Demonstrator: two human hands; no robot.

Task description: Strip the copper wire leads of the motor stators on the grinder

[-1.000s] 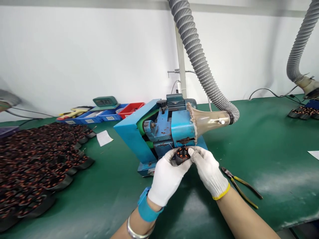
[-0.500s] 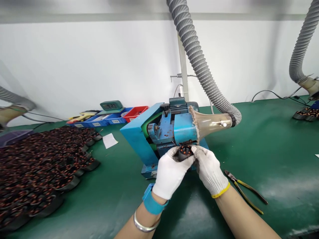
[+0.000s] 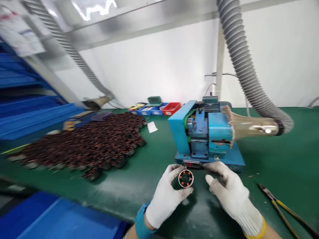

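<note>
A ring-shaped motor stator with copper windings (image 3: 186,178) is gripped between the thumb and fingers of my left hand (image 3: 168,196), its round face turned toward me. My right hand (image 3: 230,196), also in a white glove, is apart from the stator with thumb and fingers spread and nothing between them. Just beyond both hands stands a blue belt-driven machine (image 3: 220,126), with a clear funnel (image 3: 251,126) on its right side. Nippers with yellow handles (image 3: 281,207) lie on the green bench to the right of my right hand.
Many wound stators (image 3: 99,142) are massed on the green bench (image 3: 129,196) at left. Blue bins and a red bin (image 3: 171,108) stand by the wall near a small clock (image 3: 154,99). A grey hose (image 3: 246,63) hangs over the machine. Blue trays (image 3: 74,215) sit below the front edge.
The view has swung left. Both hands have drawn back from the machine, and my right hand has let go of the stator, which stays in my left hand.
</note>
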